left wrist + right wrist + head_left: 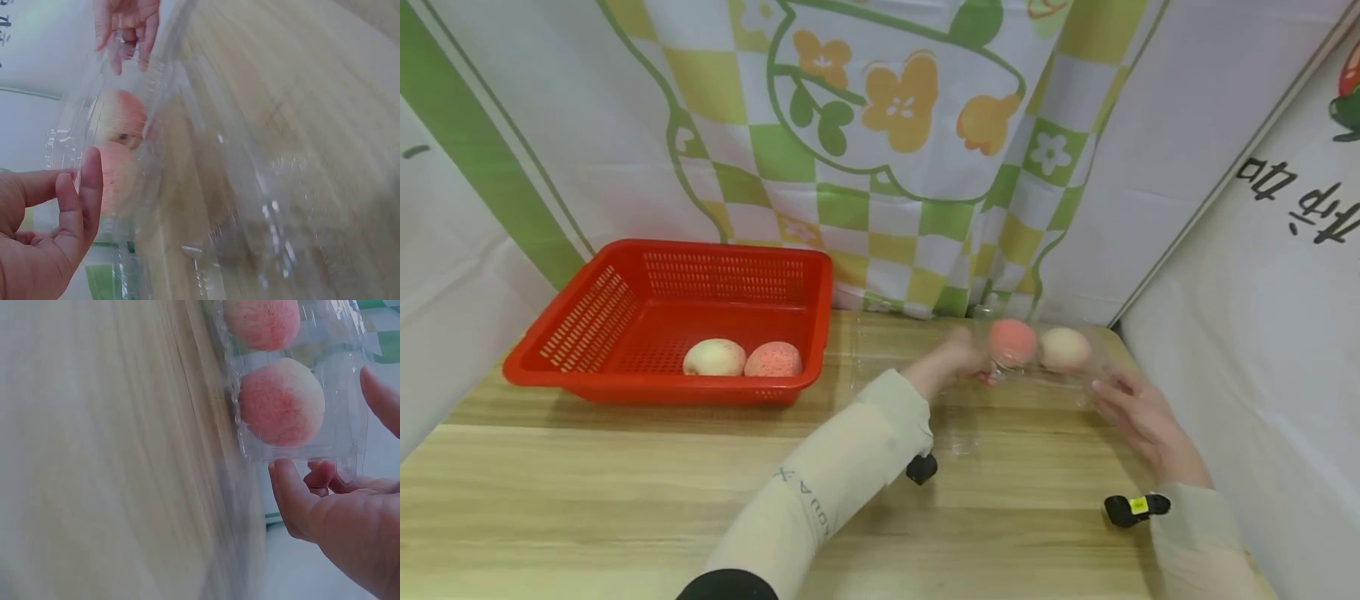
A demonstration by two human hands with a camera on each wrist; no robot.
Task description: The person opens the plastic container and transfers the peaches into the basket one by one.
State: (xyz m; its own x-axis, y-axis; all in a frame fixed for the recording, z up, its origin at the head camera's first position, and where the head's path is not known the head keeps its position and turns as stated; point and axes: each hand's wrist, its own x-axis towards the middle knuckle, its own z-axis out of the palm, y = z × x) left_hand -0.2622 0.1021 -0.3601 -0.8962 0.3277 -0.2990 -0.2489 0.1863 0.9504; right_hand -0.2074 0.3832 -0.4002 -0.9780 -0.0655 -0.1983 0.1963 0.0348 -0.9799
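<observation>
At the right rear of the table, a clear plastic box [1052,379] holds two peaches, a pink one [1012,342] and a paler one [1065,349]. My left hand [958,358] is at the box's left end, and its thumb and fingers pinch the thin plastic edge in the left wrist view. At the opposite end, my right hand [350,512] holds the box's corner with curled fingers, while its thumb stands apart. Both peaches [282,402] show through the plastic in the right wrist view. More clear plastic [958,425] lies beneath the left forearm; its shape is hard to make out.
A red basket [670,390] stands at the left rear with a pale peach [715,357] and a pink peach [773,360] inside. Behind the wooden table [587,500] hangs a patterned curtain [865,192]. A white wall covering [1262,333] rises along the right edge.
</observation>
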